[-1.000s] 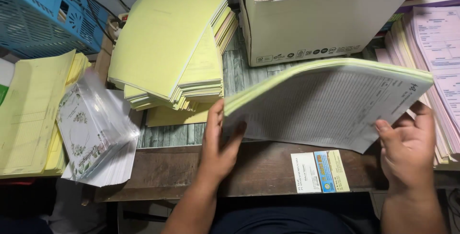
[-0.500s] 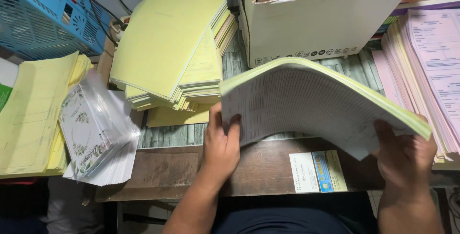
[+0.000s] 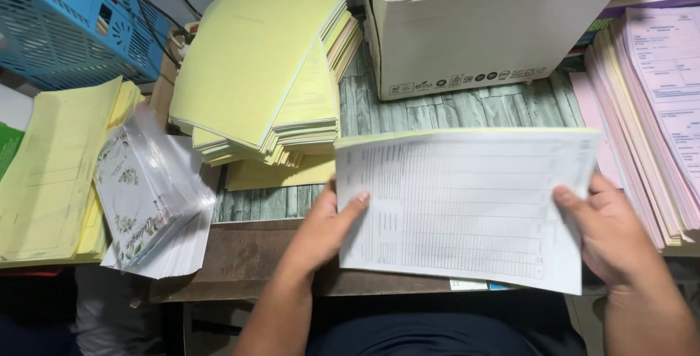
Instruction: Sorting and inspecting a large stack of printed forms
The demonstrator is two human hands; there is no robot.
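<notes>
I hold a thick stack of white printed forms (image 3: 467, 206) with a yellow-green edge, flat and facing me over the table's near edge. My left hand (image 3: 328, 228) grips its left side, thumb on top. My right hand (image 3: 609, 232) grips its right side, thumb on the top sheet. The stack hides the small card on the table beneath it.
A fanned pile of yellow-green booklets (image 3: 262, 79) lies left of the stack. A white cardboard box (image 3: 481, 35) stands behind it. Pink forms (image 3: 656, 94) are stacked at right, yellow sheets (image 3: 51, 174) and wrapped white cards (image 3: 146, 196) at left, a blue basket (image 3: 65, 21) far left.
The stack was bent and tilted up a second ago; now it has been turned flat with the printed white face toward me, both hands still on its sides.
</notes>
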